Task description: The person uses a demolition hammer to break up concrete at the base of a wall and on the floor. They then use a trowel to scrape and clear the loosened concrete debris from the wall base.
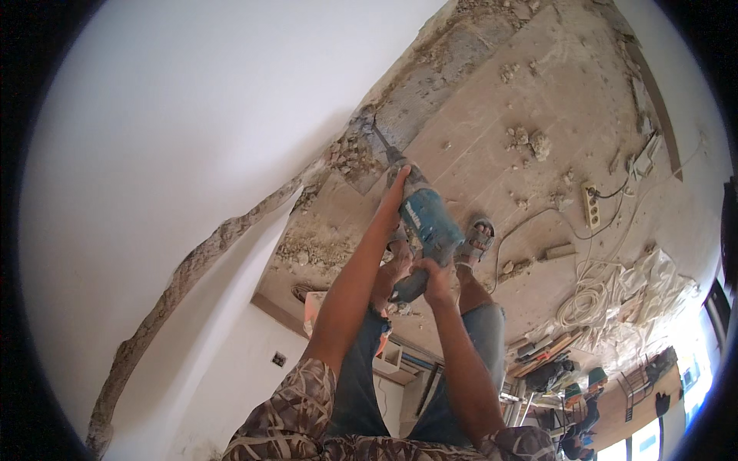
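Note:
A teal and black rotary hammer (425,223) points its chisel bit (382,143) down at the broken strip where the white wall meets the tiled floor. My left hand (397,187) wraps the front of the tool body. My right hand (435,276) grips the rear handle. The bit's tip sits in a chipped grey patch of rubble (361,146) at the wall's foot. My feet in sandals (476,240) stand on the dusty floor just behind the tool.
Chunks of debris (530,140) litter the beige tiles. A white power strip (590,204) and coiled white cables (588,296) lie to the right, next to crumpled sheeting (653,284). Tools and boards (550,349) are piled further off. The white wall (192,138) fills the left.

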The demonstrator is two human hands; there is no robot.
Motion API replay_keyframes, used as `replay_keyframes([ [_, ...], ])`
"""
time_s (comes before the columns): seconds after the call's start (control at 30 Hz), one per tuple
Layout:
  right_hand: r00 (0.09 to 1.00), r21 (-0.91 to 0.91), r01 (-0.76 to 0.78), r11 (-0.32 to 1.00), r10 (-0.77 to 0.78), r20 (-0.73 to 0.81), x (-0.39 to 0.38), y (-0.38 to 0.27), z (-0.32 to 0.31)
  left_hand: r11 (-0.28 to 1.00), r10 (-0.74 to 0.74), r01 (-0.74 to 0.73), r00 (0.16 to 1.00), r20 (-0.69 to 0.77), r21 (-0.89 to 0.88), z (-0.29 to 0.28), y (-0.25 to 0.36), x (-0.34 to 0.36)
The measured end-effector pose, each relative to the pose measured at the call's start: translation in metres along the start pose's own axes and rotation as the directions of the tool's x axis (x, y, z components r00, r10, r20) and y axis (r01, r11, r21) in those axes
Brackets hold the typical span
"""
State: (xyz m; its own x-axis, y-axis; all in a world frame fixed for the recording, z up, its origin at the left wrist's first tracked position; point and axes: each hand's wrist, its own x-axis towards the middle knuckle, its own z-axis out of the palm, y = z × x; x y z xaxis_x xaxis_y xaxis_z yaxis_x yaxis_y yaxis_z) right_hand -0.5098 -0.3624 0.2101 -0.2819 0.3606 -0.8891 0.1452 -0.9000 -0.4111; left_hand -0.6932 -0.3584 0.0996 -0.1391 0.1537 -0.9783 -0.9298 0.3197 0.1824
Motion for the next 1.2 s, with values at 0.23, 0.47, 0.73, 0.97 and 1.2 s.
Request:
replay_keyframes([
  [0.23,0.987,-0.407,0.133,0.904,-0.085,0.134,-0.008,-0.040,-0.027,0.971,0.021,0.015,0.989,0.149,-0.239,0.018,-0.002,-0.029],
  [0.47,0.970,-0.488,0.128,0.864,-0.007,0.242,-0.062,-0.037,-0.044,0.858,-0.017,0.101,0.985,0.169,-0.503,0.004,-0.029,-0.119],
  [0.73,0.978,-0.459,0.191,0.867,-0.131,0.161,-0.104,-0.024,-0.013,0.900,-0.024,0.118,0.974,0.223,-0.419,-0.004,-0.052,-0.111],
  [0.97,0.963,-0.518,0.267,0.813,-0.201,0.181,-0.092,-0.055,0.018,0.926,-0.042,0.120,0.975,0.219,-0.357,-0.007,-0.032,-0.093],
  [1.2,0.950,-0.490,0.306,0.816,-0.295,0.102,-0.090,-0.064,0.074,0.928,0.010,0.143,0.913,0.409,-0.343,-0.029,0.004,-0.074],
])
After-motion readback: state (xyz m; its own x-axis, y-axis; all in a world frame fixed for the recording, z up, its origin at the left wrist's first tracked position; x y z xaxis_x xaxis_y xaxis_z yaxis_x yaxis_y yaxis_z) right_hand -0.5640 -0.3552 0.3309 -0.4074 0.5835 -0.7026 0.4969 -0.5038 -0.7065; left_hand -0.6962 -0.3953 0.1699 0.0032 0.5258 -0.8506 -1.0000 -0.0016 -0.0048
